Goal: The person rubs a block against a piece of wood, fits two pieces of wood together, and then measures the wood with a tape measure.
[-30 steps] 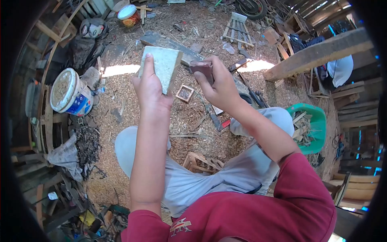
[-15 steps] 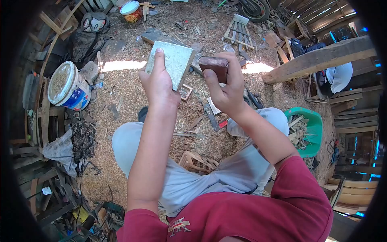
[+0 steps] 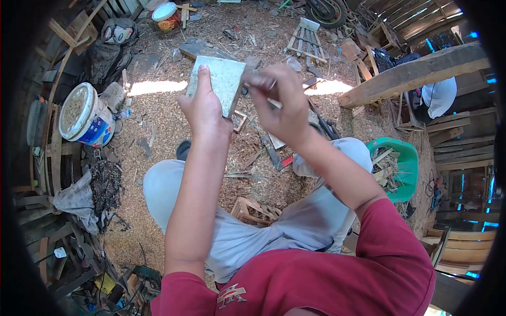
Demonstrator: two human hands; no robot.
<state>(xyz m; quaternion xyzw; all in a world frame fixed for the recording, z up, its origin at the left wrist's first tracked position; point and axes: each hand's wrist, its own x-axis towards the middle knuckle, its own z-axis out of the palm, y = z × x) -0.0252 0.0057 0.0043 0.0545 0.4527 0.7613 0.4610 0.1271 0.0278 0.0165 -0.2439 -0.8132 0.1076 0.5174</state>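
My left hand [image 3: 205, 108] grips a wooden box [image 3: 225, 79] with a pale, mottled greenish-white face, its thumb lying flat over that face. The box is held up and tilted above the floor between my knees. My right hand [image 3: 287, 108], smeared by motion, is closed around a reddish-brown sanding block [image 3: 258, 80]. That block is at the right edge of the box; blur hides whether the two touch. Underneath, a small wooden frame [image 3: 239, 120] and a tool with a red end [image 3: 275, 157] lie on the floor.
Wood shavings cover the floor. A white bucket [image 3: 79, 113] stands left, a green tub [image 3: 408, 184] of wood scraps right. A thick beam [image 3: 416, 76] crosses the upper right. A slatted wooden piece [image 3: 255, 210] lies between my legs. A wheel [image 3: 328, 11] is at the back.
My right hand has moved left with the sanding block, from apart to the box's right edge. The left hand still holds the box in nearly the same place.
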